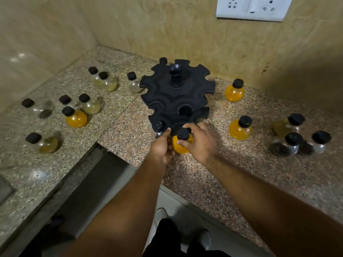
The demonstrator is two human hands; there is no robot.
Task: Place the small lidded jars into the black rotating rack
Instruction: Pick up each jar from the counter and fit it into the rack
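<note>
The black rotating rack point(176, 93) stands in the counter's corner, with notched tiers around a centre post. At its near bottom edge a yellow-filled jar point(181, 144) with a black lid is held between both hands. My left hand point(161, 147) cups the jar's left side, its thumb against the rack's lower tier. My right hand point(199, 140) pinches the jar's neck just under the lid. Another small jar point(159, 127) sits in a lower slot to the left. A lid point(163, 60) shows behind the rack.
Several loose lidded jars lie on the granite counter point(130, 130): a group at left such as a yellow one point(76, 117), and at right two yellow ones point(234, 89) point(241, 127) plus dark-filled ones point(285, 145). Tiled walls close the corner; a socket plate point(254, 8) is above.
</note>
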